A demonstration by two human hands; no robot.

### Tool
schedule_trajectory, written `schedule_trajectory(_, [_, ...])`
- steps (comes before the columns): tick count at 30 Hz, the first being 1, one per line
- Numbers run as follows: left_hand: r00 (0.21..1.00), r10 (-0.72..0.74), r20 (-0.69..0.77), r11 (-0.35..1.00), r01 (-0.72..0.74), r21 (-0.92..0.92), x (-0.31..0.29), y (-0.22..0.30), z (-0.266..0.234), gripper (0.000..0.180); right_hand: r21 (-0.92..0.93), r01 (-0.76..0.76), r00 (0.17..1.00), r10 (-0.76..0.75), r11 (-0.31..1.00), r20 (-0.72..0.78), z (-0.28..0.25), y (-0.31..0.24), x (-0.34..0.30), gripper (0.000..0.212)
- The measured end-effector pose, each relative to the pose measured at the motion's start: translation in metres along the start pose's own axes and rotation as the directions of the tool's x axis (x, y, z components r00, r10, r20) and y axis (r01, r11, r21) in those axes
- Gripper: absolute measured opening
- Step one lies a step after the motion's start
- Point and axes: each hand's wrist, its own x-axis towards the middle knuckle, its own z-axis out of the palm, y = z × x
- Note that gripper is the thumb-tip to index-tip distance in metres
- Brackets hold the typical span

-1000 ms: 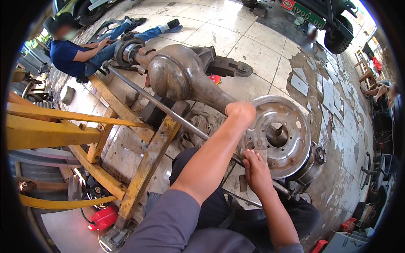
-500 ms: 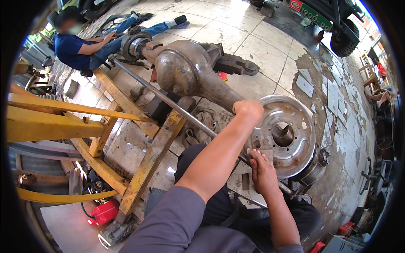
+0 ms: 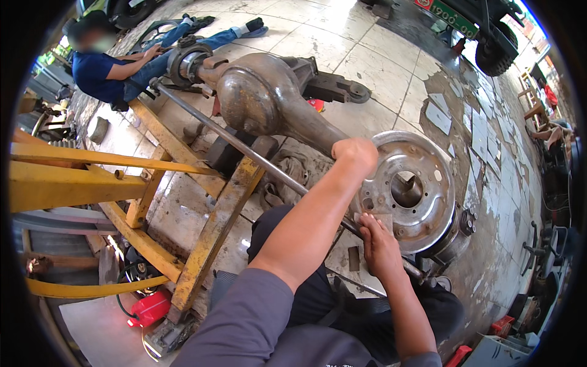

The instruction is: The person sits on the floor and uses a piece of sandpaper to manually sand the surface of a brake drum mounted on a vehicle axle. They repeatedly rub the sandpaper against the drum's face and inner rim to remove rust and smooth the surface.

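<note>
A round metal backing plate (image 3: 435, 211), worn and shiny with a hole in its middle, stands at the end of a large rusty axle housing (image 3: 251, 101). My left hand (image 3: 356, 154) is closed at the plate's upper left edge, next to the axle tube; its fingertips are hidden. Against the plate's lower left, my right hand (image 3: 380, 246) has its fingers together on a small brown sheet (image 3: 384, 220), perhaps sandpaper. A long steel rod (image 3: 244, 150) runs diagonally beneath my left forearm and past my right hand.
A yellow metal frame (image 3: 214, 238) stands at the left, with a red container (image 3: 150, 307) beside it. Crumpled cloth (image 3: 290, 171) lies under the axle. Another person (image 3: 101, 73) sits at the upper left. Broken tiles (image 3: 480, 144) lie to the right; a vehicle's wheel (image 3: 496, 55) is beyond.
The scene has shifted slightly leftward in view. Both hands keep nearly the same places at the plate, and nothing is visibly let go or taken up.
</note>
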Motion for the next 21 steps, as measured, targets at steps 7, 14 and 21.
schedule_trajectory(7, [1.0,-0.001,0.024,1.0,0.0,0.02,-0.001,-0.001,-0.001,0.036,0.027,-0.011,1.0,0.011,1.0,0.013,-0.004,-0.004,0.0,0.026])
schedule_trajectory(14, [0.999,-0.007,0.038,1.0,0.006,0.013,-0.005,0.003,-0.006,0.037,-0.008,0.003,0.999,-0.003,1.0,-0.043,0.006,-0.003,0.008,0.028])
schedule_trajectory(21, [0.999,0.003,0.045,1.0,-0.004,0.028,-0.005,0.0,-0.007,0.036,0.028,-0.011,1.0,0.01,1.0,0.011,-0.004,-0.001,-0.001,0.028])
